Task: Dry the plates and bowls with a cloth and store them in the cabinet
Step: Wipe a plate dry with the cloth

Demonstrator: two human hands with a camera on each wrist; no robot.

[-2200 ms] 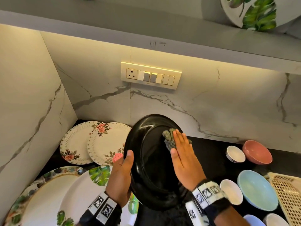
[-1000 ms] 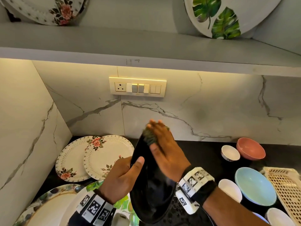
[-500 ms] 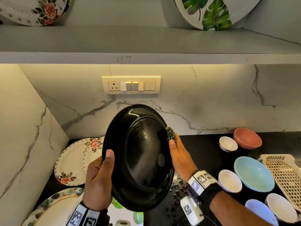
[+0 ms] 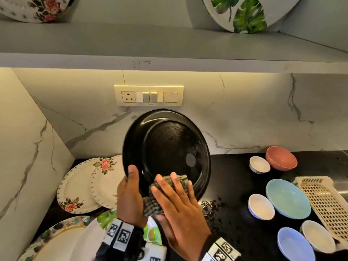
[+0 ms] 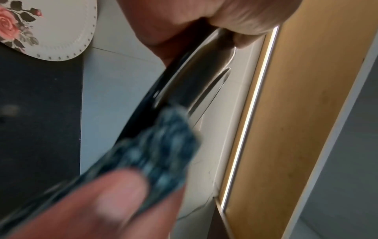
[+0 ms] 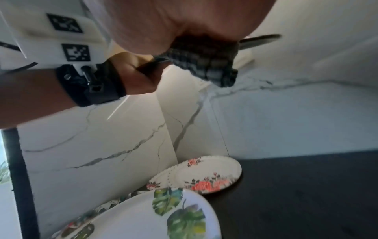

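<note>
I hold a black plate upright above the dark counter, its round face toward me. My left hand grips its lower left rim, thumb on the front and fingers hidden behind. My right hand presses a dark checked cloth flat against the plate's lower edge with straight fingers. In the left wrist view the plate shows edge-on with the blurred cloth against it. The right wrist view shows the cloth bunched under my palm.
Floral plates and leaf-print plates lie at the left. At the right sit a pink bowl, a light blue bowl, small white bowls and a beige basket. The shelf above holds a leaf plate.
My right hand has slid the cloth from the plate's right rim down to its lower edge. The plate, turned edge-on a second ago, now faces me, still held by my left hand.
</note>
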